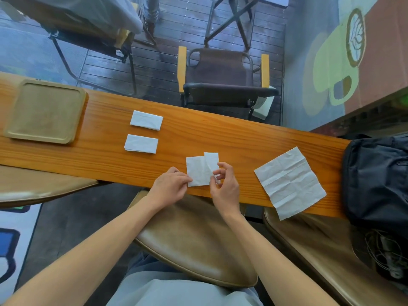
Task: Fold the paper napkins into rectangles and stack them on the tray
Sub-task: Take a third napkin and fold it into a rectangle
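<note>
Two bare forearms run up from the lower corners of the view, uncovered from the frame's edge to the wrists, with no sleeve showing anywhere along them. The left hand (pixel 169 186) and the right hand (pixel 225 184) are bare as well: no gloves, no rings, no watch or band at either wrist. The nails that show are short and plain. Low in the middle of the view lies a stretch of pale grey cloth (pixel 183 292), smooth and unpatterned, belonging to the person's clothing. Just above it a darker blue-grey fold of fabric (pixel 143 261) peeks out; which garment it is cannot be told.
</note>
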